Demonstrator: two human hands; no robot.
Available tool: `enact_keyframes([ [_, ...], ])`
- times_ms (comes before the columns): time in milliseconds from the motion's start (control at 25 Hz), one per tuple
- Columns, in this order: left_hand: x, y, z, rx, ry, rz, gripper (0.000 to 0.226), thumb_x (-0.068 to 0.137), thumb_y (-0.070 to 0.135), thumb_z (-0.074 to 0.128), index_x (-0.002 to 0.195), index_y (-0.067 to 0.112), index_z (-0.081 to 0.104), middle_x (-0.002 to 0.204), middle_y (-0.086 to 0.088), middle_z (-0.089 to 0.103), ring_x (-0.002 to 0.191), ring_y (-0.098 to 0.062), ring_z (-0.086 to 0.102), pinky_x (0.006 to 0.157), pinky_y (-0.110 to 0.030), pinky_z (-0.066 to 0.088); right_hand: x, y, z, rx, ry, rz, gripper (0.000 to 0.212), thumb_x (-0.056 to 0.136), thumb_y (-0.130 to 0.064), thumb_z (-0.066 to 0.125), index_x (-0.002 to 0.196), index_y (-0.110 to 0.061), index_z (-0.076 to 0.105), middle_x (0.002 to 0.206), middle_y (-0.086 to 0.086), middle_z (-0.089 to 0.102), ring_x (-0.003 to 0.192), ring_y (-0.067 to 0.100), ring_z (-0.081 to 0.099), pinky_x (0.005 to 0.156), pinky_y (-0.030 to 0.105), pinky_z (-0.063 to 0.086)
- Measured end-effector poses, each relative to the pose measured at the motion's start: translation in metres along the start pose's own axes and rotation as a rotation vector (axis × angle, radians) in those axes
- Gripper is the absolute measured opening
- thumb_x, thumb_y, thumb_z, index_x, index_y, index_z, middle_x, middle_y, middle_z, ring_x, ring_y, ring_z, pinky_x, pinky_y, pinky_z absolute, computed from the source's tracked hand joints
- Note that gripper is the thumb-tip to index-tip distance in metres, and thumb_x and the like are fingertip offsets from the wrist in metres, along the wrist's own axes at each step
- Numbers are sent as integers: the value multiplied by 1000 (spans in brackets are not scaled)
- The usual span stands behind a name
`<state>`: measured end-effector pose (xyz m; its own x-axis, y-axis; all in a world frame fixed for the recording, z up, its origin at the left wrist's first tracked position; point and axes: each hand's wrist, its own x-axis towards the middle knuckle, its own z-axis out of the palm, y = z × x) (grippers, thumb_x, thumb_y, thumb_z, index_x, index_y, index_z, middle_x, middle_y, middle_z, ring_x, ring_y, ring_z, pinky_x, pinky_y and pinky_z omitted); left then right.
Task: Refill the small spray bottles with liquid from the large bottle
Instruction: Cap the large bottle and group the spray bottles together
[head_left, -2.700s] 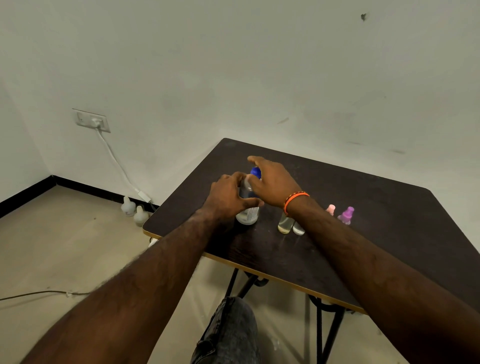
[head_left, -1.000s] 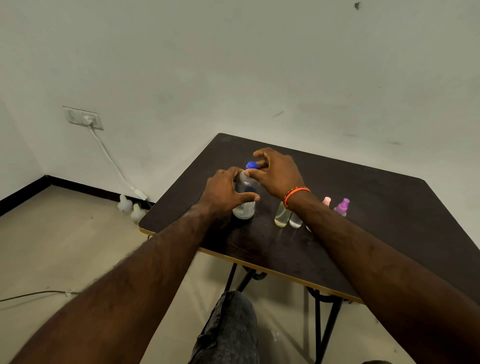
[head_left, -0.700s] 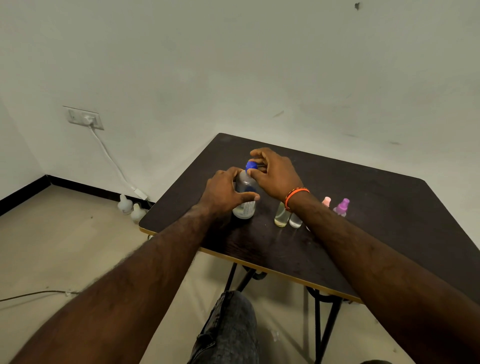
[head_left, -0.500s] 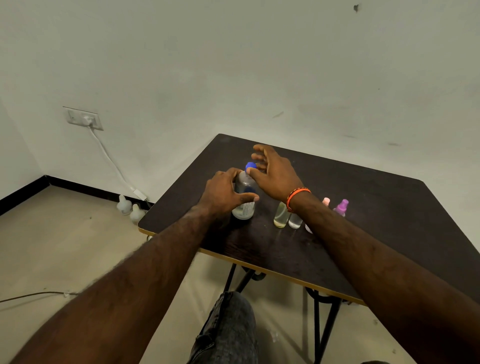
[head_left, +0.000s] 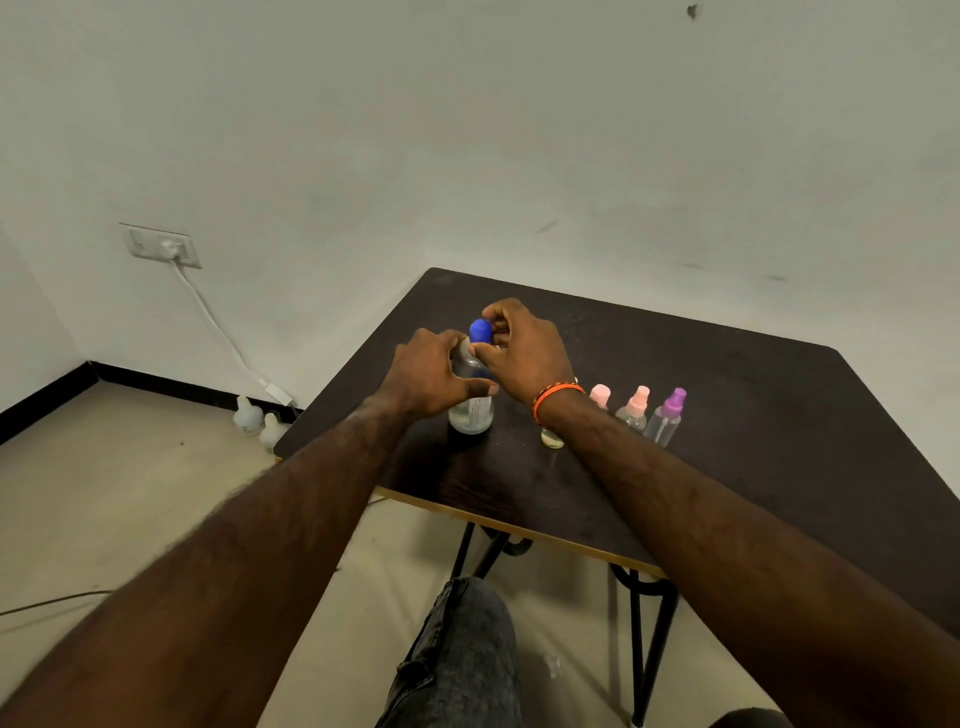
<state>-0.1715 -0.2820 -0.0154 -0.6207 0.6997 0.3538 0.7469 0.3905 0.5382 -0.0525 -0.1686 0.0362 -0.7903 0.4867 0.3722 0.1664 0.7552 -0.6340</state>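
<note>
The large clear bottle stands upright on the dark table. My left hand grips its body. My right hand pinches its blue cap, which sits at the bottle's top. Small spray bottles stand in a row to the right: one with yellowish liquid mostly hidden behind my right wrist, two with pink tops and one with a purple top.
The table's near edge has a yellow rim, with black metal legs below. Two white plastic bottles stand on the floor by the wall, under a socket with a white cable. My knee in grey jeans is below the table.
My right hand's fingers, spread over the cap half a second ago, have closed round the blue cap again. The left hand has kept its hold on the bottle. More of the spray bottles show.
</note>
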Motion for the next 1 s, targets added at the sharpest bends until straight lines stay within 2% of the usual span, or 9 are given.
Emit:
enact_keyframes([
  [80,-3,-1,5,-43,-15,-32,57,68,65,83,105,27,64,90,12,67,82,-8,66,75,-34,57,-3,-2,-5,-4,-51,-16,54,86,-27,75,134,-20,53,126,2,66,107,16,66,97,39,55],
  [160,-7,-2,7,-147,-63,-107,77,66,67,84,125,23,60,108,10,69,101,-15,68,84,-34,57,-11,-1,-17,-28,-68,-45,60,87,-31,69,141,-21,45,135,0,61,107,18,65,96,39,55],
  [240,-16,2,7,-169,-91,-174,114,58,78,82,149,21,42,140,0,60,131,-25,57,105,-45,50,-22,4,-37,-43,4,-88,59,86,-31,65,140,-22,45,134,-5,60,98,13,65,89,37,55],
  [320,-28,16,4,-103,26,-197,133,57,85,78,159,21,22,158,-1,42,146,-27,38,117,-56,34,-33,14,-63,-53,137,-125,53,83,-27,63,134,-22,50,124,-10,61,86,9,61,83,36,55],
  [440,-40,49,-2,-81,349,22,111,67,85,71,149,19,36,145,-1,47,130,-21,46,109,-51,41,-49,41,-108,-58,308,-108,49,79,-20,62,128,-20,55,119,-9,60,82,11,57,81,33,53],
  [560,-39,95,6,-17,427,268,83,78,74,71,134,16,52,130,-2,55,117,-20,51,100,-41,42,-74,77,-145,-57,402,-6,51,78,-14,63,127,-20,56,122,-7,58,84,11,56,81,31,53],
  [680,-35,144,34,55,249,384,64,83,63,71,129,20,59,127,1,61,122,-21,51,100,-40,37,-105,114,-160,-72,401,105,53,78,-11,66,129,-20,55,122,-4,59,86,13,58,81,34,55],
  [840,-18,184,80,259,-156,239,88,74,67,77,145,24,46,142,-5,54,138,-25,41,110,-48,28,-131,153,-158,-78,279,269,61,81,-9,71,137,-17,49,125,0,58,94,16,60,86,37,57],
  [1000,17,187,95,405,-236,158,81,66,64,79,130,22,52,115,-2,67,119,-25,59,102,-48,28,-124,173,-146,-104,61,370,76,81,-14,79,147,-16,41,137,4,57,117,22,60,100,39,52],
])
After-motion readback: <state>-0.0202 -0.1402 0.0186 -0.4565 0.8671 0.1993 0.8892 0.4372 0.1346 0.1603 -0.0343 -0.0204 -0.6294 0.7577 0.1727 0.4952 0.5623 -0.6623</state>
